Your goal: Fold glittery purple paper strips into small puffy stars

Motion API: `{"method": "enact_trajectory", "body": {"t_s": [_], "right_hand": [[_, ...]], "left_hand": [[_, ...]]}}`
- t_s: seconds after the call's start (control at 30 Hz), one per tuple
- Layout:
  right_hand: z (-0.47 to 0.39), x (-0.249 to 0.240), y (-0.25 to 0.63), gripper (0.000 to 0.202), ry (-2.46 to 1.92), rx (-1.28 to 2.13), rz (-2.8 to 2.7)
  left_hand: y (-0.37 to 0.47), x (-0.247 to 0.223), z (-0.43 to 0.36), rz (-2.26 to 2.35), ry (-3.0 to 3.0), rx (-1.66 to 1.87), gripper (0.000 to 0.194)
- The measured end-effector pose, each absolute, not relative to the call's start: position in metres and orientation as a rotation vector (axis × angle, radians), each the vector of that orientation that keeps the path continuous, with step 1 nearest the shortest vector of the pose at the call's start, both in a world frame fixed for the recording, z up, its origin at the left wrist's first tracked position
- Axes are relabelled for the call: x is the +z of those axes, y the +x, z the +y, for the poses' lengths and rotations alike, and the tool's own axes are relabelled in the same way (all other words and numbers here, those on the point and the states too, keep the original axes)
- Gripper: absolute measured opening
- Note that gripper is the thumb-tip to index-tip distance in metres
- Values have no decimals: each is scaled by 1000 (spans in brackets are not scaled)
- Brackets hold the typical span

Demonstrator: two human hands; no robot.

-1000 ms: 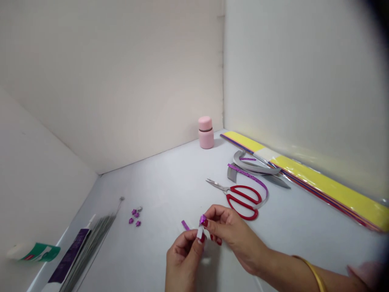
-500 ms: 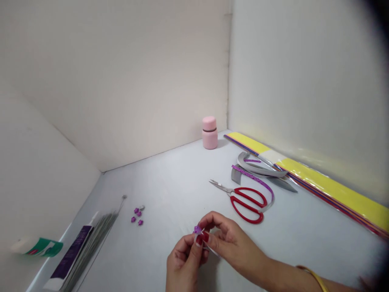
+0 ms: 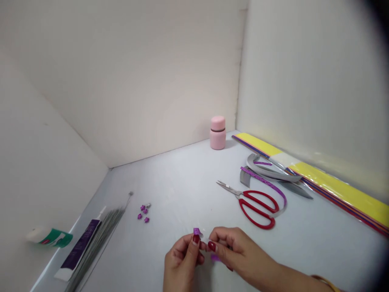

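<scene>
A small folded piece of purple strip (image 3: 197, 231) is pinched between the thumb and fingers of my left hand (image 3: 185, 255), at the bottom centre. Just to its right, my right hand (image 3: 235, 249) has thumb and forefinger pressed together; what lies between them is too small to make out. Below the right hand's fingertips shows another bit of purple strip (image 3: 215, 258). Several little purple stars (image 3: 145, 211) lie on the table to the left, beside a small silvery piece (image 3: 148, 205).
Red-handled scissors (image 3: 258, 207) lie right of centre, near grey and purple strips (image 3: 267, 180). A pink jar (image 3: 218, 134) stands at the back. Yellow-topped packs (image 3: 328, 178) line the right wall. Grey wires (image 3: 99, 243), a purple tube (image 3: 80, 245) and a green-and-white tube (image 3: 56, 237) are left.
My hands have moved apart, and the purple piece in my left hand now looks like a looser fold instead of a compact star. The view has shifted slightly, moving the table items rightward.
</scene>
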State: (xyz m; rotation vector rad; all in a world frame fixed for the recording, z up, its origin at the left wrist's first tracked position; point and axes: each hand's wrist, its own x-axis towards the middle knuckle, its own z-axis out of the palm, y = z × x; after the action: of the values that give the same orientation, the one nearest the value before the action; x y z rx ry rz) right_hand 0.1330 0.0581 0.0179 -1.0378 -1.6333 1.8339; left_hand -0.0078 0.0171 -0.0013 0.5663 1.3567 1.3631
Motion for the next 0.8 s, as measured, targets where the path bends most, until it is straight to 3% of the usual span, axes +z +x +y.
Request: {"method": "enact_trajectory", "body": {"t_s": [0.27,0.5,0.8], "right_hand": [[61,19,137,20,-955,1846,-1704],[60,17,140,13,-1124,1429,-1927],[62,17,141,17,-1065,1411,-1998]], "left_hand": [[-8,1,17,1353,479,1350,35],[-3,0,14,1430,710,1277,36],[-4,0,14,1515,742,1303,29]]}}
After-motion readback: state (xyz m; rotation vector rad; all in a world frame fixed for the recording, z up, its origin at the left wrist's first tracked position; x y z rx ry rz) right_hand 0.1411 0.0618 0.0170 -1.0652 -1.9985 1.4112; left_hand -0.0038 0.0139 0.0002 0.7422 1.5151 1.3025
